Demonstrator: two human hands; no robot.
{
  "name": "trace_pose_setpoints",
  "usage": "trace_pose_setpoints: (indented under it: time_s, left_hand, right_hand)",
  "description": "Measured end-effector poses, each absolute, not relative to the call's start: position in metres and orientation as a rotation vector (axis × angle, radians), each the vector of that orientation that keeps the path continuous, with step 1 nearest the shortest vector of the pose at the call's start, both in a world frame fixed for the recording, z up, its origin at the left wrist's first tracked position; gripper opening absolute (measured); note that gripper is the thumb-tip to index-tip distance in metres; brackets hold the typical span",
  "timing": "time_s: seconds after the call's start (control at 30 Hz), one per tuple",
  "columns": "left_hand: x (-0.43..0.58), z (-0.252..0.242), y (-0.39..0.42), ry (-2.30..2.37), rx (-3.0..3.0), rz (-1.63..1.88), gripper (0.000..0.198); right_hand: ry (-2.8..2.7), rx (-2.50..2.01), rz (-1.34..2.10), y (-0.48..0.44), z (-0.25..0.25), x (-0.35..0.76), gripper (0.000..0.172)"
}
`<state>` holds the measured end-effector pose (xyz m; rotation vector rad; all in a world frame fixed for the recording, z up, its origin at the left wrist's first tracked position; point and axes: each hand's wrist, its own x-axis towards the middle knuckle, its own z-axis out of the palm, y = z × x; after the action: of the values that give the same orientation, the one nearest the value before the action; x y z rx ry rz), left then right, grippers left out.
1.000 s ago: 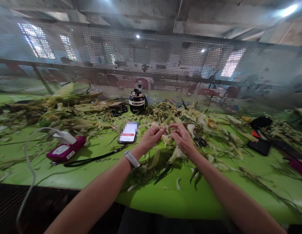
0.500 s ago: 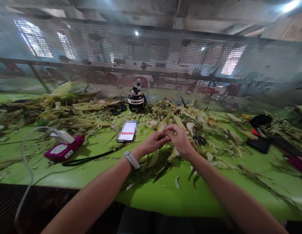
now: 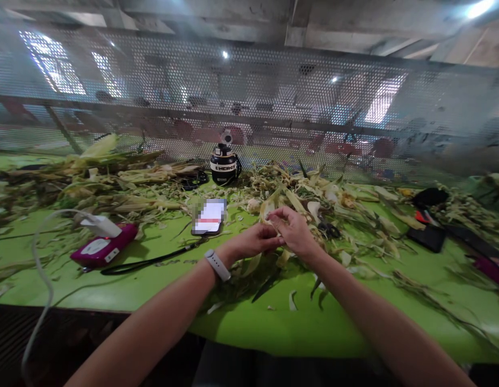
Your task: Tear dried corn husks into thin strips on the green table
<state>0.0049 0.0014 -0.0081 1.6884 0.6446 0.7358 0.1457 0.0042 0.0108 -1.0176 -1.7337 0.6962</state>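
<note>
My left hand, with a pale watch on its wrist, has its fingers curled closed. Touching it from the right, my right hand pinches with thumb and forefinger. Whatever lies between the fingers is too small and too covered to name. Both hands are just above a heap of pale green corn husks, with husk strips below and behind them. A phone with a lit screen lies flat to the left of my left hand.
A black jug lettered "ENERGY" stands behind the phone. To the left are a purple power unit with a white plug and cable, and more husks. A dark flat object lies right. A perforated screen closes the table's back.
My left hand has slid slightly right and lower, under the right fingers. My right fingertips have shifted a little left and up, so the fingertips no longer meet tip to tip.
</note>
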Motion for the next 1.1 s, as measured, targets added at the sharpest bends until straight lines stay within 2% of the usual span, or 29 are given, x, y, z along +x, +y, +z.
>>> trace_pose_setpoints:
  time_s: [0.13,0.23,0.3,0.6,0.9,1.0,1.1]
  left_hand:
    - [0.004,-0.004,0.001,0.627,1.473,0.836,0.04]
    - [0.003,-0.002,0.0,0.638,1.385,0.86,0.043]
    - [0.003,-0.003,0.0,0.649,1.401,0.845,0.041]
    - [0.004,-0.002,0.001,0.629,1.431,0.888,0.039]
    - [0.0,0.003,-0.002,0.687,1.536,0.828,0.041]
    - [0.003,0.001,-0.002,0.684,1.496,0.835,0.04]
    - [0.008,-0.001,0.001,0.642,1.286,0.996,0.037]
  right_hand:
    - [-1.724,-1.085,0.656,0.006,0.021,0.156,0.038]
    - [-1.914,-1.16,0.526,0.004,0.028,0.164,0.048]
    - [-2.045,-1.15,0.568,0.002,0.03,0.165,0.053]
    - [-1.937,-0.994,0.843,0.012,0.019,0.162,0.047]
    - [-1.821,-1.077,0.58,0.012,0.016,0.159,0.041]
    - [-1.791,-1.097,0.61,0.016,0.017,0.163,0.042]
    - [-1.713,-1.12,0.67,0.02,0.019,0.169,0.043]
